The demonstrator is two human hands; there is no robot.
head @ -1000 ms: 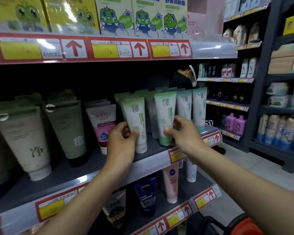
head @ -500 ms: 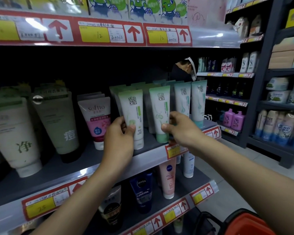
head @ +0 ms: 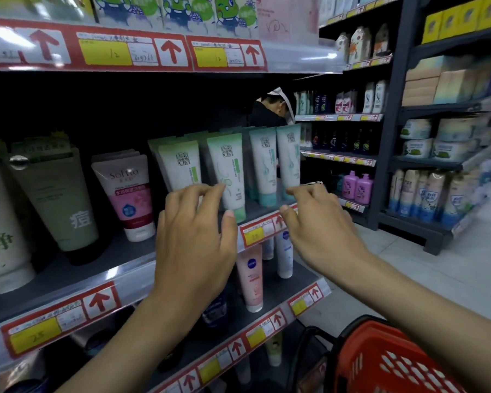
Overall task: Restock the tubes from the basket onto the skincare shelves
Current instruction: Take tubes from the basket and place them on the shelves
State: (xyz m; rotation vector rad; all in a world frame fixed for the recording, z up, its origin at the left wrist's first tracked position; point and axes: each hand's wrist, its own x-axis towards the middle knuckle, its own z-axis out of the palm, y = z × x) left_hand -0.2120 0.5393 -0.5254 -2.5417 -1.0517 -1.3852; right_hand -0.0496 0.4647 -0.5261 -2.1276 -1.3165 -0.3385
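White-and-green tubes stand in rows on the middle shelf: one tube behind my left hand, a second tube between my hands, and two teal-capped tubes further right. My left hand hovers in front of the first tube, fingers spread and relaxed, holding nothing. My right hand is in front of the shelf edge, fingers loose, empty. The red basket shows at the bottom right; its contents are not visible.
A pink Softto tube and large green tubes stand to the left. Nivea tubes fill the shelf below. A person stands behind the shelving. Dark shelving with bottles lines the aisle on the right.
Both hands have let go of the tubes they gripped and drawn back toward me, fingers now spread. The view has dropped, showing more of the red basket.
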